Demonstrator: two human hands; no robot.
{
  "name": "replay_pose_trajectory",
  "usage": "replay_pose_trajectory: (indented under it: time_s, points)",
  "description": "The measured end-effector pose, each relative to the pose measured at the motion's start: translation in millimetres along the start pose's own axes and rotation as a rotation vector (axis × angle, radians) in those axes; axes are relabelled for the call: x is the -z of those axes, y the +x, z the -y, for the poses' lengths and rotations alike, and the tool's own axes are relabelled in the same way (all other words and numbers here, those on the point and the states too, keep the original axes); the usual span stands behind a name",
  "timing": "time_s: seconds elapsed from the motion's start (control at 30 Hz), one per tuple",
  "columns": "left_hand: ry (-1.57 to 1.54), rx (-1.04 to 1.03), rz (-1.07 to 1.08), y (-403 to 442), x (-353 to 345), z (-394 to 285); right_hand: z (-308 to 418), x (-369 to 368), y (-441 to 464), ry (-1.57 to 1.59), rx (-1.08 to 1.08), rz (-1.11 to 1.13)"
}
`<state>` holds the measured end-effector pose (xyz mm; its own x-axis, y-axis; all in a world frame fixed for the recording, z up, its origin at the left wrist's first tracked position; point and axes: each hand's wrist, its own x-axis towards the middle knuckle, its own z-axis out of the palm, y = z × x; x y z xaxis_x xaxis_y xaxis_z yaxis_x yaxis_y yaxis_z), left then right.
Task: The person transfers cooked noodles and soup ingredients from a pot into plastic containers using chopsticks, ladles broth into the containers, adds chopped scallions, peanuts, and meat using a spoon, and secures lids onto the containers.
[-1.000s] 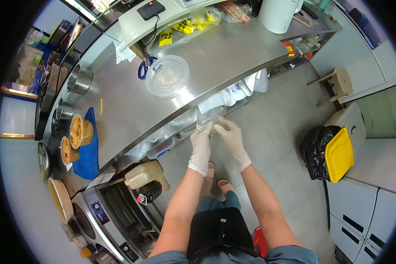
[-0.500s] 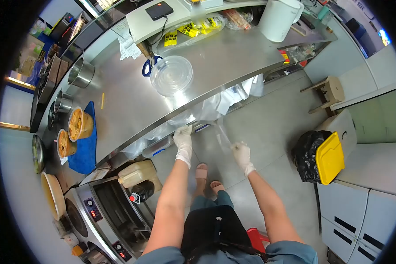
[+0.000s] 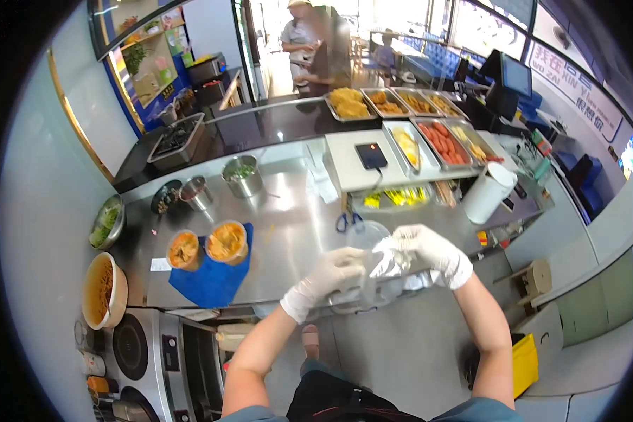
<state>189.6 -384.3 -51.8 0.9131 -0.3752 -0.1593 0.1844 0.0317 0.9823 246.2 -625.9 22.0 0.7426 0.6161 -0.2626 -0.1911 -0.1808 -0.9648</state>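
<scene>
Between the left grip (image 3: 359,261), its hold unclear, and the right grip (image 3: 399,247), closed on it, hangs a clear bag (image 3: 385,267).

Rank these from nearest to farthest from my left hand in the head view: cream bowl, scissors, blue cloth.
From the left hand:
1. Scissors: just beyond it, on the counter.
2. Blue cloth: to its left, under the tubs.
3. Cream bowl: far left.

Bright windows (image 3: 496,32) lit the blue seats (image 3: 439,58) beyond a dark counter (image 3: 260,121); grey tiles (image 3: 401,348) covered the floor beside pale cabinets (image 3: 601,406).
</scene>
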Motion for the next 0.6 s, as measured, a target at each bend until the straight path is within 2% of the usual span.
replay_pose_trajectory:
  time_s: [0.03,0.1,0.13,0.2,0.27,0.3,0.33,0.4,0.43,0.47,0.53,0.6]
  points:
    - [-0.042,-0.184,-0.052,5.4,24.1,-14.7,20.1,0.0,25.7,-0.094,0.037,0.000]
    - [0.076,-0.235,-0.142,21.8,89.7,-45.7,61.3,-5.2,81.3,-0.261,0.085,-0.054]
    - [0.187,-0.264,-0.216,28.5,124.3,-57.5,76.7,-6.0,114.6,-0.202,0.047,-0.072]
    - [0.130,-0.334,-0.452,45.6,192.5,-85.2,107.6,-7.0,176.8,-0.135,0.157,-0.138]
    - [-0.147,-0.380,-0.662,72.2,276.4,-86.3,132.3,-10.3,243.7,-0.008,0.326,-0.186]
    - [-0.196,-0.355,-0.784,73.8,302.4,-99.4,127.6,16.4,293.6,0.124,0.335,-0.107]
    - [-0.246,-0.329,-0.908,74.9,327.0,-112.1,138.6,13.7,326.3,0.274,0.283,-0.220]
    - [-0.250,-0.332,-0.968,74.4,372.7,-129.1,148.9,25.3,387.7,0.127,0.488,-0.157]
    - [-0.204,-0.361,-0.949,77.9,395.5,-133.4,149.8,36.8,420.8,0.227,0.454,-0.088]
    - [-0.158,-0.384,-0.940,79.2,419.2,-136.9,150.9,48.0,453.2,0.487,0.388,0.030]
    - [-0.069,-0.362,-0.896,89.2,458.9,-164.2,160.7,47.2,488.2,0.428,0.392,0.017]
    - [0.022,-0.277,-0.885,101.3,507.0,-204.9,177.5,46.3,519.0,0.614,0.240,-0.052]
